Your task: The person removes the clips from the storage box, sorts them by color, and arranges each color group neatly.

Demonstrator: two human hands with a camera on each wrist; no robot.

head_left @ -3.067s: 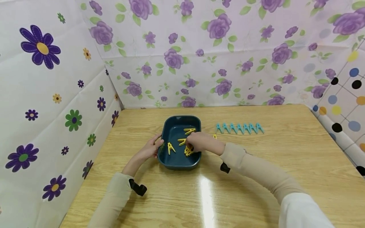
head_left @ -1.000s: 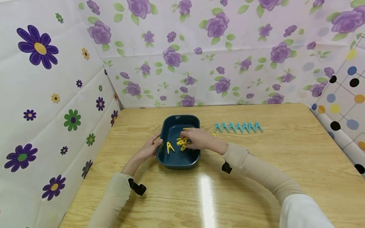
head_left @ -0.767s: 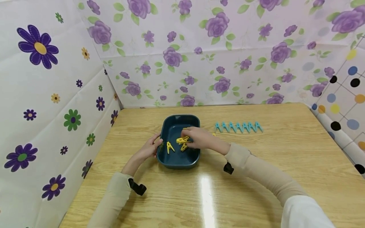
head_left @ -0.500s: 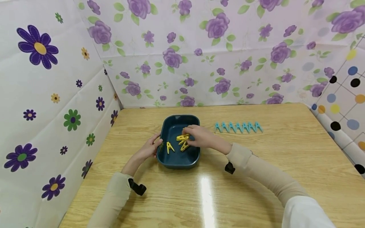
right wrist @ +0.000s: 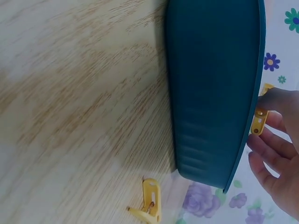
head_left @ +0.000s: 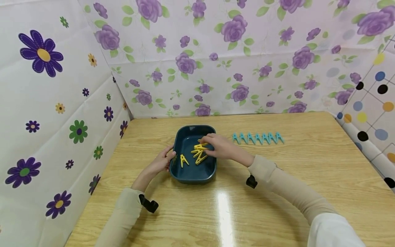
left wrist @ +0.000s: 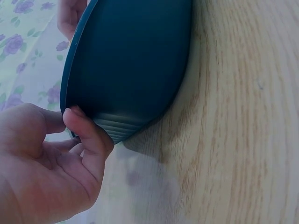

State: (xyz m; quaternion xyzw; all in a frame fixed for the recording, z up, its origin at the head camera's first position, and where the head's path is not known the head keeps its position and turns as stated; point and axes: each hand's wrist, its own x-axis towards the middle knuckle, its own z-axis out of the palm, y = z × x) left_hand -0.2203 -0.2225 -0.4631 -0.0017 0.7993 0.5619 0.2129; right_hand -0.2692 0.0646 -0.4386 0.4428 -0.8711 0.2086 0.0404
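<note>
right hand (head_left: pixel 217 148) is over the right part of the tray (head_left: pixel 189 132), with its fingers curled around a small bunch of yellow pegs (head_left: pixel 199 153). i think it holds several at once, but how many i cannot count. the bunch hangs just above the tray floor. one more peg (head_left: pixel 183 160) lies alone in the tray, near the left wall.

left hand (head_left: pixel 160 162) is at the left side of the tray. in the left wrist view its thumb (left wrist: pixel 88 133) presses on the ribbed outer wall (left wrist: pixel 121 126) and the other fingers are loosely bent behind, so it steadies the tray more than it grasps it.

what could go wrong: the bunch is loose, the pegs point in different directions, and one may slip from the fingers and fall back in the tray or on the table (head_left: pixel 277 178). if the right hand lifts and catches the rim, the tray may slide, because the left hand only pushes from one side.

one yellow peg (right wrist: pixel 148 203) already lies on the table just beside the right wall of the tray, seen in the right wrist view. a row of blue pegs (head_left: pixel 257 138) stands on the table to the right, well apart from the tray.

both forearms come low over the table from the near edge, in beige sleeves. the right wrist is bent a little to the left, toward the tray, and the palm looks down.
</note>
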